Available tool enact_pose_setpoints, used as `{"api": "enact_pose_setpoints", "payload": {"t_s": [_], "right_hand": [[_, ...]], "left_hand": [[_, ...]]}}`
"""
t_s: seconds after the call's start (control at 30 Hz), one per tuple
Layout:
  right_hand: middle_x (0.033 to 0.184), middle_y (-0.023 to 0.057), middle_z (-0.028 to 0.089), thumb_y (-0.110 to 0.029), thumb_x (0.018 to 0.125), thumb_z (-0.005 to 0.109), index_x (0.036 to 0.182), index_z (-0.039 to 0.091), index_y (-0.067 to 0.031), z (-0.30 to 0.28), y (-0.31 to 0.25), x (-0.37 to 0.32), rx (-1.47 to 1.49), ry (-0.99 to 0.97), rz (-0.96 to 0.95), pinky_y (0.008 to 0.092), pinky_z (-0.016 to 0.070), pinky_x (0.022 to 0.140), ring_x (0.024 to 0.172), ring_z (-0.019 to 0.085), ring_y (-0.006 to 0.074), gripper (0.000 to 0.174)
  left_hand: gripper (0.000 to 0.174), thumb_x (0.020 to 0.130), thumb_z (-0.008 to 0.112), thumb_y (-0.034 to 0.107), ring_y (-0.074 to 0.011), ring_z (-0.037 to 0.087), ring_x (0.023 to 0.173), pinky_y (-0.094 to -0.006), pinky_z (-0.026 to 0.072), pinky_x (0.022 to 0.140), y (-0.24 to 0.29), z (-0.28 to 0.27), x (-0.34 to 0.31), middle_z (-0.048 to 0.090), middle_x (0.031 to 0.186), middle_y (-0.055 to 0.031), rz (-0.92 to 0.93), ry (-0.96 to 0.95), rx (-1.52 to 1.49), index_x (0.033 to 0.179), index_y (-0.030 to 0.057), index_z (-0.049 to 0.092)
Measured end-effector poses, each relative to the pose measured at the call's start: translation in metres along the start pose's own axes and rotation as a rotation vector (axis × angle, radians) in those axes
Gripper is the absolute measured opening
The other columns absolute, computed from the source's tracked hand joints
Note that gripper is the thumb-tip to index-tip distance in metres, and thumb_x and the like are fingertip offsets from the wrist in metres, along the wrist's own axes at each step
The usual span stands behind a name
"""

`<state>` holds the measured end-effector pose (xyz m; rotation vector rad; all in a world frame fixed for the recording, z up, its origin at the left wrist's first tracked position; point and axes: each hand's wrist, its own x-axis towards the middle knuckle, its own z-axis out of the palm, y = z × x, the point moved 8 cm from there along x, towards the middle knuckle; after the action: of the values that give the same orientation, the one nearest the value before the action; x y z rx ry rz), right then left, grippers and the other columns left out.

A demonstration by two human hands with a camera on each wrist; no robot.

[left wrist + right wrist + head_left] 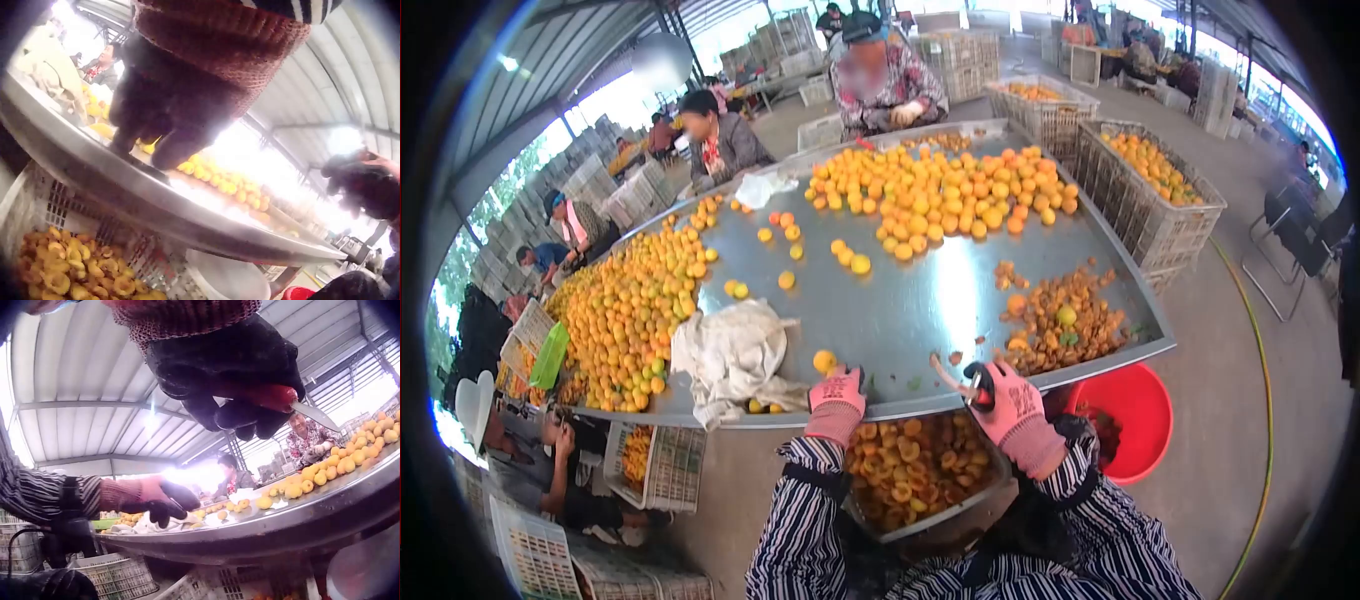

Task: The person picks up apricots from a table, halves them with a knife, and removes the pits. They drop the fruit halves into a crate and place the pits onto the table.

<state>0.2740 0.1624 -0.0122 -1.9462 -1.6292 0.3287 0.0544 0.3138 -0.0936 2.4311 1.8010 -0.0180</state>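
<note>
My left hand (837, 395), in a pink glove with dark fingers, is at the near edge of the metal table (880, 340). Its fingers point down over the rim, and a whole apricot (825, 361) lies just beyond the fingertips. My right hand (1010, 405), gloved the same way, grips a small knife (315, 415) by its red handle, with the short blade sticking out past the fingers. Below the rim, between my arms, a crate holds halved apricots (915, 470). A heap of brownish pits and scraps (1065, 320) lies beyond my right hand.
Whole apricots (940, 195) cover the table's far side, with more (615, 310) at the left. A crumpled white cloth (735, 355) lies left of my left hand. A red bucket (1150, 410) stands at the right. People (885, 80) work across the table; fruit crates (1150, 190) stand beyond.
</note>
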Motion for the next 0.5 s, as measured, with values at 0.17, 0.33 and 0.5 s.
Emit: {"api": "enact_pose_setpoints", "payload": {"t_s": [0.17, 0.33, 0.5], "right_hand": [[0.103, 0.0166, 0.055, -0.023, 0.076, 0.065, 0.109, 0.051, -0.0064, -0.010, 0.003, -0.017, -0.194, -0.094, -0.029, 0.0415, 0.0494, 0.076, 0.090, 0.060, 0.0335, 0.039], [0.099, 0.0175, 0.057, -0.020, 0.079, 0.062, 0.114, 0.049, -0.0015, -0.033, -0.004, -0.028, -0.360, -0.350, -0.010, 0.0405, 0.0486, 0.080, 0.094, 0.060, 0.0324, 0.042], [0.114, 0.0206, 0.058, -0.014, 0.077, 0.067, 0.124, 0.049, 0.0006, -0.069, 0.009, -0.036, 0.689, -0.112, -0.184, 0.0366, 0.0454, 0.090, 0.105, 0.056, 0.0359, 0.052]], "left_hand": [[0.032, 0.085, 0.051, 0.015, -0.0295, 0.058, 0.108, -0.0388, 0.0486, 0.087, 0.001, 0.028, 0.022, 0.057, 0.118, -0.0137, 0.052, -0.233, 0.208, 0.115, 0.0080, 0.058], [0.033, 0.087, 0.047, 0.015, -0.0290, 0.058, 0.109, -0.0379, 0.0479, 0.088, -0.005, 0.037, 0.033, 0.059, 0.114, -0.0173, 0.065, -0.231, 0.165, 0.118, 0.0055, 0.054], [0.036, 0.084, 0.056, 0.015, -0.0249, 0.063, 0.092, -0.0366, 0.0500, 0.075, 0.000, -0.033, -0.003, 0.063, 0.105, -0.0146, -0.031, 0.106, -0.213, 0.119, 0.0049, 0.053]]}}
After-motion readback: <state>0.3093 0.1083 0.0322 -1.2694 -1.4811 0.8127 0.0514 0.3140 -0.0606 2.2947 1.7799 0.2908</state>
